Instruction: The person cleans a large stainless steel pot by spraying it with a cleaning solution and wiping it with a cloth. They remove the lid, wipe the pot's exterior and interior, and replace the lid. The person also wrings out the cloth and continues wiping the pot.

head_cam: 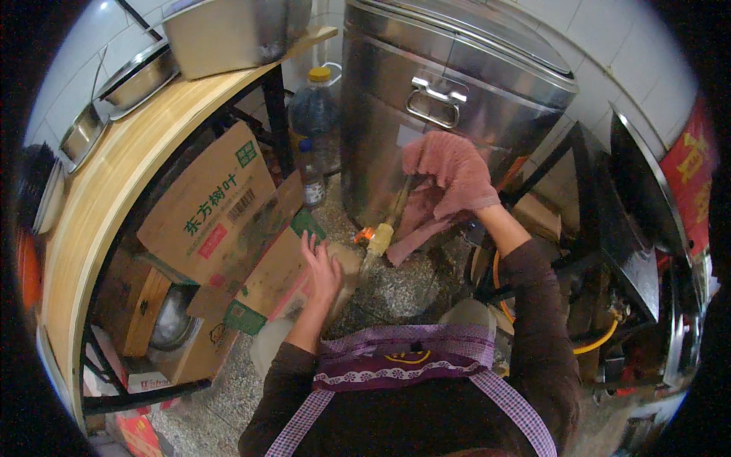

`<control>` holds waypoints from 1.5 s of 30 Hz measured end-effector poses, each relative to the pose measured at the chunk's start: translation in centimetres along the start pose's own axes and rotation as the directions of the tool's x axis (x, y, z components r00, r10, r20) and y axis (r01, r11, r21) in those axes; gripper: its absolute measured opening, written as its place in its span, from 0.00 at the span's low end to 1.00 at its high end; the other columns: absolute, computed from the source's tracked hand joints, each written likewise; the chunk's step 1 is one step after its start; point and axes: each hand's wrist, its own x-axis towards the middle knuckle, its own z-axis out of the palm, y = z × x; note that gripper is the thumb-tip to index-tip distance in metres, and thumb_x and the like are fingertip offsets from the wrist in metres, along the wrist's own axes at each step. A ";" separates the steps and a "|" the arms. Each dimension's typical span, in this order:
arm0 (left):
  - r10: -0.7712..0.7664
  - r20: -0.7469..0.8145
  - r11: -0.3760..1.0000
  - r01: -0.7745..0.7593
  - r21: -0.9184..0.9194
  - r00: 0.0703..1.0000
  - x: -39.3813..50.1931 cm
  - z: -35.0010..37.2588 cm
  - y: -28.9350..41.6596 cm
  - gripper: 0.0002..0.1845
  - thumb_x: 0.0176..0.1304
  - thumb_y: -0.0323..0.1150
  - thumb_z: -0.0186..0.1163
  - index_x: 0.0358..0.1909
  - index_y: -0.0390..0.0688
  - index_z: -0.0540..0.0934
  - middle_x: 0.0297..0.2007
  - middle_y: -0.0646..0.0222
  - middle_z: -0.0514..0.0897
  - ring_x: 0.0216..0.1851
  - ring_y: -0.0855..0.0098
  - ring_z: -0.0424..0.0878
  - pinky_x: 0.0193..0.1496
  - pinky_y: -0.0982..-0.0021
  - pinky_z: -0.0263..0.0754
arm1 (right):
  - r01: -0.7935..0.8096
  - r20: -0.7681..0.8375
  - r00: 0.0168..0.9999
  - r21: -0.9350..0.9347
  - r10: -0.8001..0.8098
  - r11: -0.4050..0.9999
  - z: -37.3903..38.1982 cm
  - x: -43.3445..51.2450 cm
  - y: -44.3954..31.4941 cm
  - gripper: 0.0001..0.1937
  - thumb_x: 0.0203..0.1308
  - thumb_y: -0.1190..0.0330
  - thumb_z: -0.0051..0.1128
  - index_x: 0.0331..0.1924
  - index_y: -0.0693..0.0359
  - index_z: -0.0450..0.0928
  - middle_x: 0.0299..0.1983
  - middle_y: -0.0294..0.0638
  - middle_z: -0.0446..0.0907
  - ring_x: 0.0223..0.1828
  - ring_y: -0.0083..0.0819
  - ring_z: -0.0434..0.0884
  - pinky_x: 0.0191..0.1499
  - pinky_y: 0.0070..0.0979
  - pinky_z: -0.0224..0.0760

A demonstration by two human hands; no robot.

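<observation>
A pink towel (457, 177) is draped over my right hand (495, 216), covering the fingers. It rests against the front of a large stainless steel barrel (371, 85) with a metal handle (432, 108), and part of it hangs down. Just left of the cloth, a thin pipe (404, 200) slants down to a yellowish valve (380, 239) with an orange lever (364, 235). My left hand (321, 268) holds nothing, its fingers spread close to a flap of the cardboard carton (274, 274); whether they touch it cannot be told.
A wooden shelf (123, 134) bearing steel pots curves along the left. Beneath it stand flattened printed cardboard (211, 200) and a large plastic bottle (314, 108). On the right are a black metal frame (588, 165), a wok (645, 183) and a yellow hose (597, 343).
</observation>
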 end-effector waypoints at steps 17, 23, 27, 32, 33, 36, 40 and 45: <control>-0.124 0.005 0.986 0.122 0.111 0.992 -0.1 -1.0 -1.1 0.21 0.56 0.19 0.58 0.53 0.33 0.70 0.72 0.46 0.45 0.69 0.45 0.63 0.64 0.55 0.69 | -0.219 -0.169 0.976 -0.686 0.141 0.694 3.3 1.7 -3.1 0.03 0.48 0.76 0.58 0.25 0.59 0.76 0.24 0.35 0.77 0.27 0.27 0.77 0.32 0.19 0.71; -0.139 -0.021 0.990 0.139 0.009 0.990 0.0 -1.3 -0.6 0.22 0.56 0.18 0.57 0.54 0.33 0.70 0.71 0.46 0.46 0.68 0.44 0.63 0.63 0.55 0.69 | -0.268 -0.274 0.945 -0.342 0.177 0.901 3.5 1.1 -1.8 0.05 0.47 0.74 0.58 0.23 0.60 0.71 0.26 0.38 0.79 0.27 0.29 0.77 0.32 0.20 0.70; -0.110 -0.026 0.988 0.112 0.102 0.994 -0.1 -1.7 -0.2 0.21 0.55 0.17 0.57 0.53 0.31 0.70 0.71 0.46 0.46 0.68 0.43 0.63 0.63 0.54 0.69 | -0.233 -0.225 0.961 -0.341 0.162 0.911 1.7 -0.8 -1.4 0.05 0.51 0.73 0.56 0.25 0.62 0.70 0.26 0.41 0.77 0.28 0.31 0.76 0.31 0.24 0.69; -0.083 -0.066 0.995 0.086 0.044 0.994 0.0 -1.6 -1.0 0.22 0.54 0.17 0.58 0.53 0.30 0.69 0.71 0.45 0.46 0.67 0.43 0.64 0.63 0.52 0.68 | -0.113 -0.332 0.933 0.101 0.141 0.988 0.6 -1.3 -1.1 0.06 0.55 0.72 0.52 0.27 0.65 0.69 0.26 0.45 0.76 0.29 0.34 0.76 0.31 0.28 0.69; -0.074 -0.067 0.995 0.078 0.063 0.995 0.0 -1.6 -1.2 0.22 0.54 0.17 0.58 0.53 0.30 0.69 0.71 0.45 0.46 0.66 0.42 0.64 0.63 0.52 0.68 | -0.088 -0.338 0.931 0.168 0.141 0.982 0.7 -0.9 -1.2 0.07 0.56 0.72 0.52 0.28 0.66 0.69 0.26 0.46 0.75 0.29 0.35 0.76 0.31 0.28 0.69; -0.063 -0.059 0.995 0.067 0.071 0.996 0.0 -1.4 -1.5 0.23 0.54 0.17 0.58 0.53 0.30 0.69 0.71 0.44 0.46 0.66 0.41 0.65 0.63 0.52 0.69 | -0.056 -0.424 0.886 0.310 0.191 0.949 1.9 0.0 -2.1 0.08 0.56 0.72 0.53 0.25 0.64 0.67 0.24 0.45 0.73 0.27 0.34 0.75 0.28 0.27 0.68; -0.107 -0.014 0.994 0.108 0.035 0.994 -0.2 -1.2 -1.2 0.24 0.53 0.17 0.59 0.54 0.30 0.68 0.71 0.43 0.45 0.66 0.40 0.65 0.62 0.52 0.69 | -0.116 -0.503 0.864 -0.269 -0.037 0.956 2.1 0.3 -3.4 0.06 0.58 0.73 0.53 0.28 0.63 0.69 0.26 0.45 0.74 0.28 0.33 0.76 0.34 0.27 0.72; -0.061 -0.021 0.993 0.063 0.102 0.998 -0.1 -1.1 -0.8 0.25 0.53 0.17 0.59 0.55 0.31 0.68 0.71 0.42 0.45 0.67 0.41 0.64 0.63 0.53 0.69 | -0.237 -0.559 0.829 -0.351 0.001 0.906 3.2 -0.5 -1.2 0.04 0.63 0.71 0.52 0.35 0.61 0.72 0.30 0.41 0.75 0.30 0.31 0.76 0.40 0.28 0.74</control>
